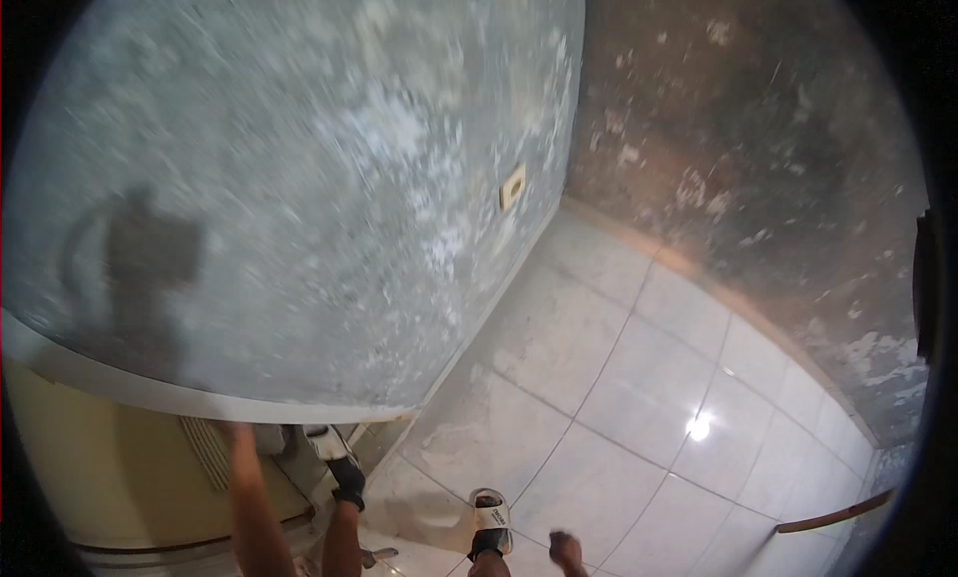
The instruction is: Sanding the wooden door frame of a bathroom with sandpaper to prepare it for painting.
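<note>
My left forearm reaches up from the lower edge, and my left hand (239, 429) is at the pale bottom edge of the grey wall (299, 198). Its fingers are blurred and mostly hidden there, so their grip does not show. Beside it is a ribbed beige piece (205, 452). Low over the tiled floor, right of my foot, my right hand (566, 550) is closed; whatever it may hold is too small to make out. Between my legs lies a small tool with a pale end (379, 555), partly hidden.
My feet are in white slides (491, 510) and dark socks. A square socket (513, 187) sits on the grey wall near the corner. The brownish patchy wall (738, 108) meets the white tiles (599, 378). A curved wooden stick (833, 514) enters at the right, and a yellowish surface (100, 467) spans the lower left.
</note>
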`<act>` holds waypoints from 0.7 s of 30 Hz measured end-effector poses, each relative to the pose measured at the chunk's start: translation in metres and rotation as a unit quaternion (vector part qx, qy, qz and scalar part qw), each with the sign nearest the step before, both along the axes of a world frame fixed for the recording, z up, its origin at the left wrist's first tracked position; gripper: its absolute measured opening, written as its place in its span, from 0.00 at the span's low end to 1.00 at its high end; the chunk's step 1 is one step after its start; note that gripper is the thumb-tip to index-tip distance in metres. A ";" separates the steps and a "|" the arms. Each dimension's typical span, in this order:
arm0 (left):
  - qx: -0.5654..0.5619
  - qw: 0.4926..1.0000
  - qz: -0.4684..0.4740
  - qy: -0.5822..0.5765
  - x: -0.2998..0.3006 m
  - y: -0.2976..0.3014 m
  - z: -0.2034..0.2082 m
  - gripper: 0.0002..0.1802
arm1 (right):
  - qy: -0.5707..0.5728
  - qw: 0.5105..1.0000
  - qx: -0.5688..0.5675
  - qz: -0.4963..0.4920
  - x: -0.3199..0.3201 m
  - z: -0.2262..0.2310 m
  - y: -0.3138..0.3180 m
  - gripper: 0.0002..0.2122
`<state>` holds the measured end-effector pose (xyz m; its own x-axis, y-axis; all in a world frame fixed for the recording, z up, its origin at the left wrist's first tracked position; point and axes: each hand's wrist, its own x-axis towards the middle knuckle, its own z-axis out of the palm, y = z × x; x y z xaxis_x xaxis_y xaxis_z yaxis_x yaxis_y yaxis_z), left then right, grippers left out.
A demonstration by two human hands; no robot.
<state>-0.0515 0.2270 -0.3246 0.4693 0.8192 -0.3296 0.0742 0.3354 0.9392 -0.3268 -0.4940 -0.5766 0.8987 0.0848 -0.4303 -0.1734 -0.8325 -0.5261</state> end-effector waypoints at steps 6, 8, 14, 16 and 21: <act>0.581 0.785 -0.178 0.121 0.006 -0.146 0.024 0.23 | 0.183 0.979 0.085 0.012 -0.154 0.177 -0.004 0.11; 0.596 0.750 -0.217 0.190 0.015 -0.176 0.049 0.24 | 0.270 0.961 0.038 0.047 -0.180 0.188 0.004 0.13; 0.418 0.867 -0.255 0.090 0.017 -0.217 0.094 0.26 | 0.205 0.974 0.098 -0.023 -0.139 0.261 0.023 0.17; 0.317 0.897 -0.296 0.090 -0.006 -0.212 0.105 0.30 | 0.131 0.986 0.096 -0.028 -0.105 0.312 0.034 0.14; 0.187 0.823 -0.470 0.260 -0.145 -0.294 0.119 0.38 | -0.066 0.977 0.149 -0.140 -0.137 0.355 0.040 0.13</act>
<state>-0.1962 -0.0675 -0.2059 0.8290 0.2648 -0.4925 0.5592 -0.4049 0.7235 -0.4634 -0.4545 -0.2218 0.9508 -0.0678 -0.3023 -0.2857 -0.5690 -0.7711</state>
